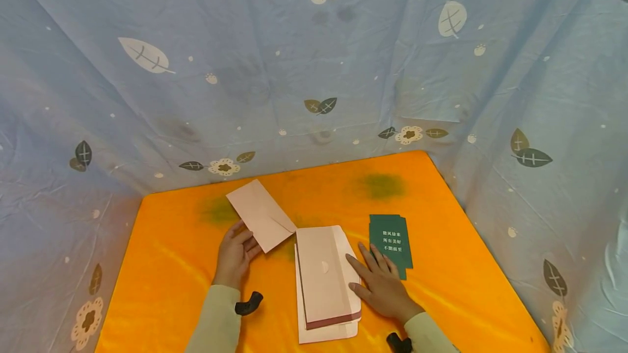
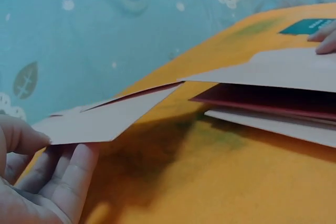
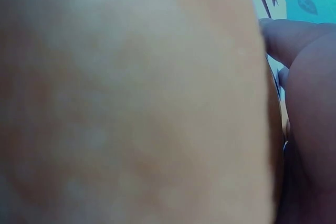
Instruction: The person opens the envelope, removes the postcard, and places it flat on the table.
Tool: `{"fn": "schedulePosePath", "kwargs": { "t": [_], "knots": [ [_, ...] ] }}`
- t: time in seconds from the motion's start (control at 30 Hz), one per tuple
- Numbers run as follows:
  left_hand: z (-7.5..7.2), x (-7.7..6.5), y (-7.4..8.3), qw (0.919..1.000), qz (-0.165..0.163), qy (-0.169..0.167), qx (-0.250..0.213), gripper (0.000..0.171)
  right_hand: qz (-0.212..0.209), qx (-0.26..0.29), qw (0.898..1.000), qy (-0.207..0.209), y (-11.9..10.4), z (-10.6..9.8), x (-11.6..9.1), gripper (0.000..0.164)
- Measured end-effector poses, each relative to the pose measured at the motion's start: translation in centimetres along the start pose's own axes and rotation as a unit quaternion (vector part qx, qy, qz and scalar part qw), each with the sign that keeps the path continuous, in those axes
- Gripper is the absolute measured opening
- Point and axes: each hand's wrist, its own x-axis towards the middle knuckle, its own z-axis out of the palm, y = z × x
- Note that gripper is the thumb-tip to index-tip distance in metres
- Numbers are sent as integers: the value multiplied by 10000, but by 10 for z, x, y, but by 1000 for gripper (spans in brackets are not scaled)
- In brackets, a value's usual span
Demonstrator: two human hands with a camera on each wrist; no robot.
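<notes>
My left hand [image 1: 233, 255] pinches a pale pink envelope [image 1: 262, 214] by its near left edge, thumb on top and fingers beneath. In the left wrist view this envelope [image 2: 121, 114] is raised off the cloth, its far corner meeting the stack's top envelope. The stack of pale pink envelopes [image 1: 324, 277] lies in the middle, with a dark red edge showing between layers. On the stack's right edge rest the thumb and index finger of my right hand [image 1: 382, 287]; its other fingers lie over green cards [image 1: 390, 233] printed with white characters. A large blurred surface fills most of the right wrist view.
An orange cloth [image 1: 171, 266] covers the table, with darker greenish patches towards the back. Patterned blue fabric [image 1: 275, 70] hangs behind and on both sides. Black curved pieces [image 1: 249, 304] sit at both wrists.
</notes>
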Motion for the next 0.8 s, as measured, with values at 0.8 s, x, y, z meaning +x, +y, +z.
{"fn": "schedulePosePath", "kwargs": {
  "t": [0.8],
  "knots": [
    [2,-18,8,9994,288,-170,-109,50,26,58,10000,-12,0,-1,-1,66]
  ]
}}
